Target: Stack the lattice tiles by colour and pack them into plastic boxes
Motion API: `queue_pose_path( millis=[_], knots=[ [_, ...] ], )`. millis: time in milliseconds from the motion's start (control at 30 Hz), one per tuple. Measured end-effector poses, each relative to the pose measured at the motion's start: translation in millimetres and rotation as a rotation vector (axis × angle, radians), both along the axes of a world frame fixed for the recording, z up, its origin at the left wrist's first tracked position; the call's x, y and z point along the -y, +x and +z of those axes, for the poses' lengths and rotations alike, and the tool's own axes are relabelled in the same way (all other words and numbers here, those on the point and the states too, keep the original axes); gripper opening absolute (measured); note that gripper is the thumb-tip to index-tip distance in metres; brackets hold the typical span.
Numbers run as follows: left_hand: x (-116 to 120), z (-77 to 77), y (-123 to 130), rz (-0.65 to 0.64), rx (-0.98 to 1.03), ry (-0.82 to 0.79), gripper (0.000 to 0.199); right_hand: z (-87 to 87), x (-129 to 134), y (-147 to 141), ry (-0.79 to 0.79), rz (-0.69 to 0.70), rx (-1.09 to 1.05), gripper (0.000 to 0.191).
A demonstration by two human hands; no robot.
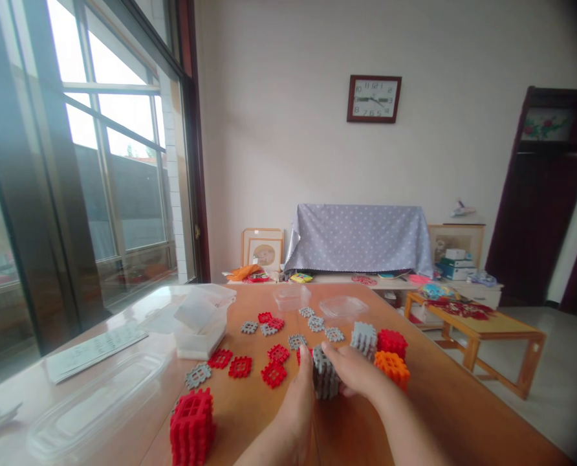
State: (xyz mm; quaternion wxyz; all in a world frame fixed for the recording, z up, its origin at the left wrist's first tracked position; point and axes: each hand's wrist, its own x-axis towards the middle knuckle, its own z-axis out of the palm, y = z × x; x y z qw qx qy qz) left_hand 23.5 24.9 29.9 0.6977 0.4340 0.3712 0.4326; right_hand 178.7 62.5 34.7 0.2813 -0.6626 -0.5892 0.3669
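Both my hands hold a grey lattice cube (pixel 324 377) of interlocking waffle tiles on the wooden table (pixel 444 401). My left hand (pixel 299 395) presses its left side, my right hand (pixel 354 374) grips its right side and top. Around it stand a second grey cube (pixel 364 337), a red cube (pixel 392 342) and an orange cube (pixel 392 368). A taller red cube (pixel 192 427) stands at the near left. Loose red tiles (pixel 273 374) and grey tiles (pixel 198 375) lie flat beyond my hands.
An open clear plastic box (pixel 200 321) and a clear lid (pixel 94 408) sit on the left, with a printed sheet (pixel 92 351). Two more clear containers (pixel 341 306) stand at the far edge. A low wooden table (pixel 482 330) is to the right on the floor.
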Motion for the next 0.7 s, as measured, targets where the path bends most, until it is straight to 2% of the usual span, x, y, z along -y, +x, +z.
queue_pose_path(
  millis=[200,400,567,700],
  knots=[
    [4.1,0.6,3.2,-0.043,0.064,0.016,0.083,4.3,3.9,-6.1,0.050,-0.047,0.084,0.067],
    [7.2,2.2,0.9,-0.017,0.094,-0.005,0.078,2.4,3.0,-5.3,0.059,-0.035,0.097,0.069],
    [9.8,2.7,-1.0,-0.027,0.094,0.046,0.079,4.0,3.8,1.1,0.045,-0.016,0.074,0.070],
    [5.1,-1.1,-7.0,0.063,0.041,0.106,0.077,11.3,6.0,8.6,0.112,-0.012,0.058,0.070]
  ],
)
